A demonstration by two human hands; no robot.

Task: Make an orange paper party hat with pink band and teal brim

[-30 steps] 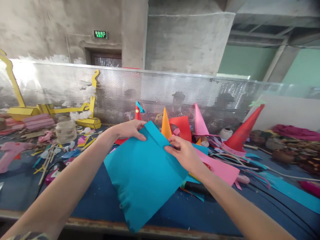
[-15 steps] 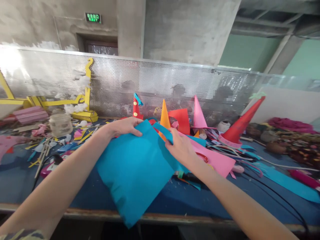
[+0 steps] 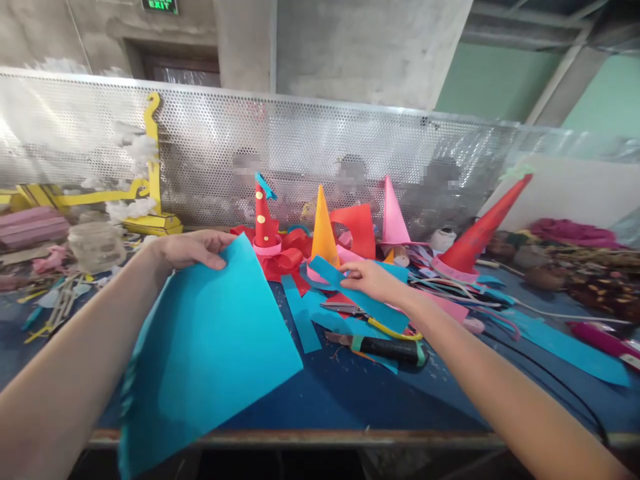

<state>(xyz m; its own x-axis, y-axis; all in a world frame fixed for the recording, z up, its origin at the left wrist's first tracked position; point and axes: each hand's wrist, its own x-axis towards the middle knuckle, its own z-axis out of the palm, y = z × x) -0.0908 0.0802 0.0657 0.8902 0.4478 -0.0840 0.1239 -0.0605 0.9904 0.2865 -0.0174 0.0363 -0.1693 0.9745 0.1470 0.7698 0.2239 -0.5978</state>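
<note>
My left hand [image 3: 200, 249] is closed on the top corner of a large blue felt sheet [image 3: 220, 340], which hangs over the table's front edge. In my right hand [image 3: 367, 279], thumb and fingers pinch a blue felt strip [image 3: 385, 312] slanting down to the right. Below that strip lie scissors [image 3: 345, 307] with a yellow handle. In front of them is a black-handled cutter knife [image 3: 385, 349]. Another blue strip [image 3: 303, 317] rests between my hands. Beyond them stand an orange cone hat [image 3: 325, 227] and a red cone hat with pale dots [image 3: 261, 217].
A pink cone hat [image 3: 394, 217] and a larger red cone [image 3: 477, 237] stand farther right. A clear jar [image 3: 97, 247] and a yellow frame with white fluff [image 3: 153, 167] are at the left. A perforated metal screen [image 3: 300, 140] runs along the back. A cable crosses the table's right side.
My left hand has carried the blue sheet left and down, away from my right hand. My right hand now holds a separate blue strip, and the scissors and knife have come into view.
</note>
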